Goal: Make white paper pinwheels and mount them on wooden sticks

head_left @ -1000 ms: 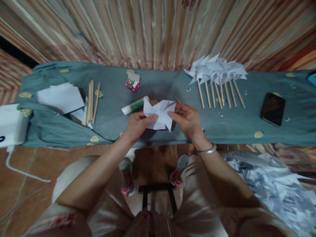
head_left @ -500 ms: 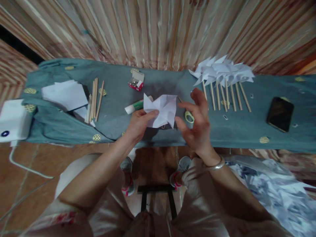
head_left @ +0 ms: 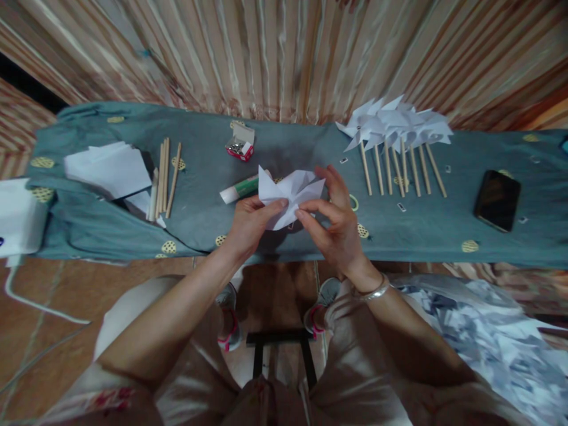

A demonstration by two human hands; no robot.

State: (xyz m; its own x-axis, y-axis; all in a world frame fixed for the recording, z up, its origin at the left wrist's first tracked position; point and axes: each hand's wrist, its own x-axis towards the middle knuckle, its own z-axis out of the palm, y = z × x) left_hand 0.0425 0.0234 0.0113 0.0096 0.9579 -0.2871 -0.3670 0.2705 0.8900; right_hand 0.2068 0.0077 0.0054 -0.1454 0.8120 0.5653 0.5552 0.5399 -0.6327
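A folded white paper pinwheel (head_left: 290, 192) is held over the middle of the cloth-covered table. My left hand (head_left: 252, 223) pinches its left side, thumb on top near the centre. My right hand (head_left: 335, 228) grips its right side, thumb and index finger pressed together on a fold by the centre, other fingers behind the edge. Beneath and left of the paper lies a green and white glue stick (head_left: 242, 189). Just beyond my right fingers, scissors show only a pale green handle loop (head_left: 354, 202). An open red box (head_left: 240, 148) of small metal pieces sits further back.
Finished pinwheels on sticks (head_left: 399, 127) lie at the back right, a black phone (head_left: 497, 200) beyond them. Bare wooden sticks (head_left: 164, 177) and white paper sheets (head_left: 110, 168) lie left. A white device (head_left: 20, 216) stands at the far left; a bag of paper pieces (head_left: 483, 337) is below right.
My right hand has moved left onto the paper and closed its thumb and index finger on it. The paper's right side is now folded inward. The view has shifted slightly.
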